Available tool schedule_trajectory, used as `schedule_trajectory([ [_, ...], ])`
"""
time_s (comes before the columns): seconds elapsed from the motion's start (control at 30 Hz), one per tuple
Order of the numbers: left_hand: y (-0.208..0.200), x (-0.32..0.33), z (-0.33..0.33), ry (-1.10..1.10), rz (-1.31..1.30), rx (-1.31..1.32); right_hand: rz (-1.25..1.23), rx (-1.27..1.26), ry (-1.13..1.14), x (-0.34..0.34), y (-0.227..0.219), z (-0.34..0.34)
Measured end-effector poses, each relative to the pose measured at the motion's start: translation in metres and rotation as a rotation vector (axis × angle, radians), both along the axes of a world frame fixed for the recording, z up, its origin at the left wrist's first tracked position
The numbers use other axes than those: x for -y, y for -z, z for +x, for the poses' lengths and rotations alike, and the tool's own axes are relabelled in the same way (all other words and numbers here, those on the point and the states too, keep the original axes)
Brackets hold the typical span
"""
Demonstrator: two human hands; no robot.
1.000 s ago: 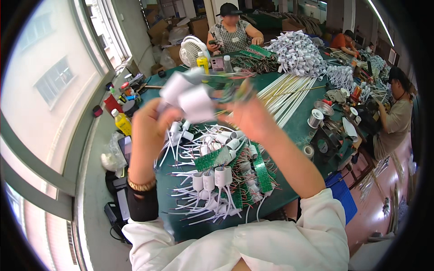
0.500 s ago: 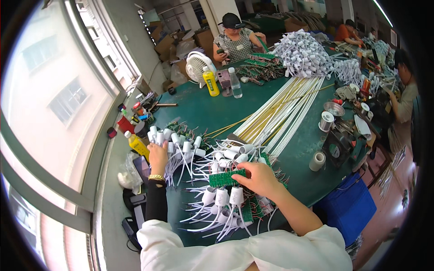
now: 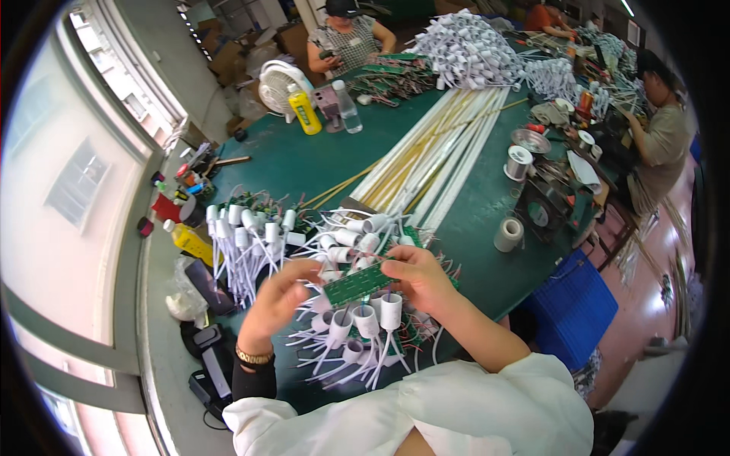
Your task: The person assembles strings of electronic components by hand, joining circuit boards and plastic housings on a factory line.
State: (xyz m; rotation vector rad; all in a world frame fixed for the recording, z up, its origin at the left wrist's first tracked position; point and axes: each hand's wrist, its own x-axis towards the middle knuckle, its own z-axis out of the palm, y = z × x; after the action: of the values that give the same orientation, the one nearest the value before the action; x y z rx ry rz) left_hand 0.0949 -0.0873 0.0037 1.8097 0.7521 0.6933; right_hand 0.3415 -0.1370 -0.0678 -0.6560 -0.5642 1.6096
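Note:
My right hand [image 3: 418, 278] pinches a long green circuit board [image 3: 357, 284] by its right end, thumb on the face toward me. My left hand [image 3: 280, 298] is beside the board's left end, fingers and thumb apart, and nothing shows between them. Under and around the board lies a heap of white cup-shaped sockets [image 3: 366, 322] with white wires, mixed with more green boards and thin red wires. To the left of the heap, another bunch of white sockets [image 3: 240, 239] stands with its wires hanging toward me.
Long white and yellow strips [image 3: 441, 148] run across the green table [image 3: 266, 163] toward a big pile of white sockets [image 3: 475, 49]. Solder spools [image 3: 518, 163] lie at right, a blue crate [image 3: 574, 304] below. A fan [image 3: 283, 87] and bottles [image 3: 304, 110] stand near a seated person [image 3: 346, 42].
My left hand has come from the left bunch of sockets to the board's left end. The board is now tilted, its right end higher. The whole view has shifted.

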Motion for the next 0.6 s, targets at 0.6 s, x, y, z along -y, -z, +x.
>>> schedule_trajectory([
  [0.6,0.023,0.038,0.054,-0.031,-0.398,0.573,0.393,0.426,-0.312,0.004,-0.014,-0.003],
])
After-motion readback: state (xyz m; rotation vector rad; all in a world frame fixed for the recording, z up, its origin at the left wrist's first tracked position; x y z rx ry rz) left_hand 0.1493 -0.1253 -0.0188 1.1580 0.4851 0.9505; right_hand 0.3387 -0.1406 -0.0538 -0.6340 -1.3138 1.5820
